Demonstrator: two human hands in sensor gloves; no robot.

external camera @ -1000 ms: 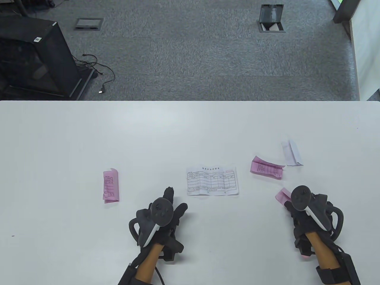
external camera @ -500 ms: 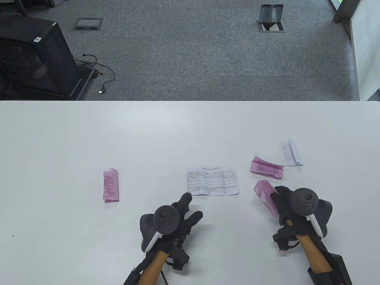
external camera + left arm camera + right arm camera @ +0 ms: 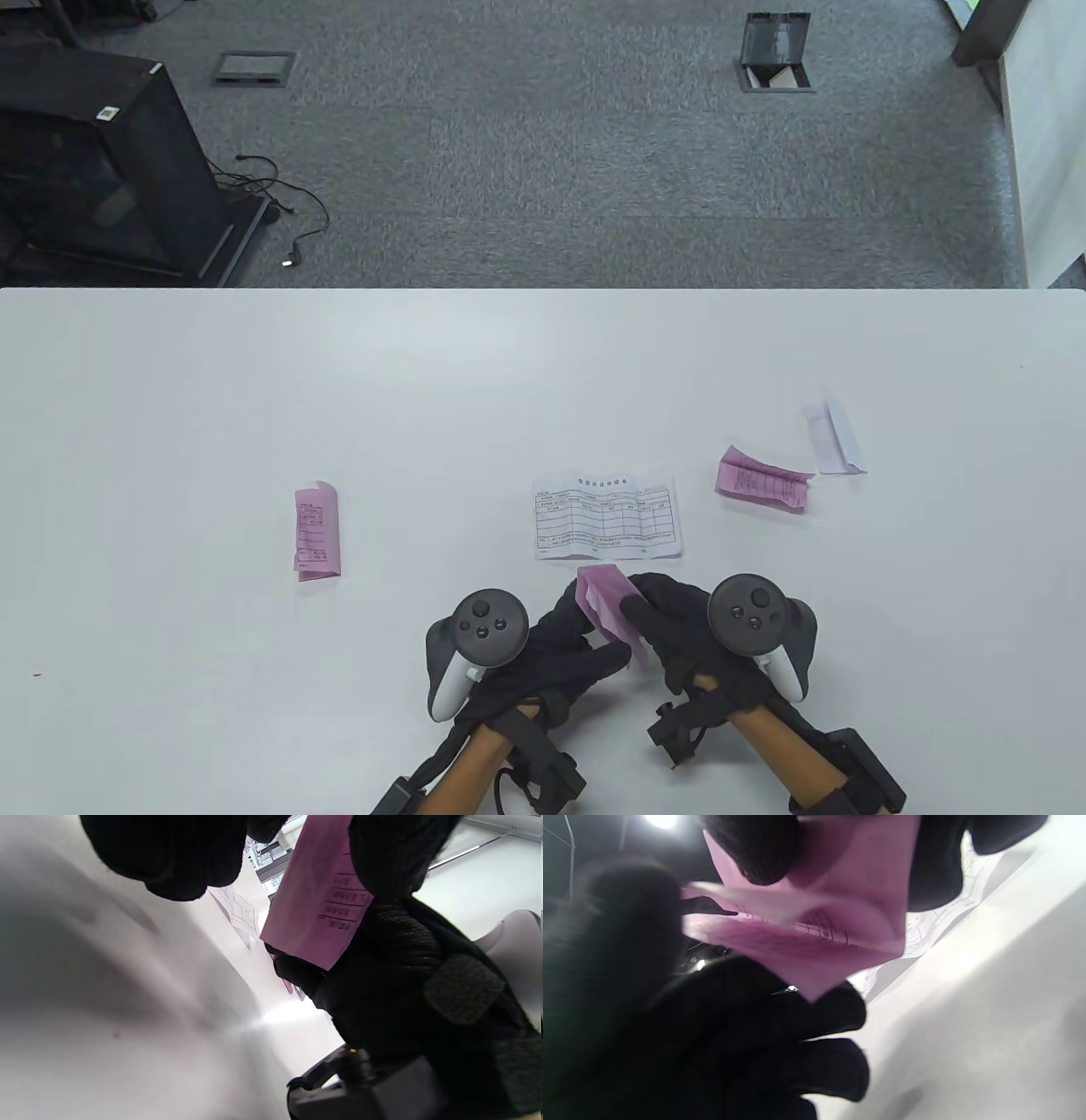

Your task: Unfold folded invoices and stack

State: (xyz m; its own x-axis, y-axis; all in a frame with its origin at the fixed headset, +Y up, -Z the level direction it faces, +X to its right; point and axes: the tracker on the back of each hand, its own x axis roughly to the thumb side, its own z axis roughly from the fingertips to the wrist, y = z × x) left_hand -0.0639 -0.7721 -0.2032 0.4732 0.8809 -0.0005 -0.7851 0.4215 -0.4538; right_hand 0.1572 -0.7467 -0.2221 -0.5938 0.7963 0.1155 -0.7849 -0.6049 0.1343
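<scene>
- We pinch the folded pink invoice [image 3: 607, 608] in our right hand [image 3: 679, 624], above the worktop [image 3: 254, 407].
- Our left hand [image 3: 564, 649] grips its other edge, likely to unfold it beside the flat white invoice [image 3: 607, 518].

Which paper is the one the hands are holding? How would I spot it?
Look at the near edge of the white table, just below the flat white invoice. There the left hand and right hand meet around a folded pink slip. It's the only pink paper lifted off the table.
</scene>
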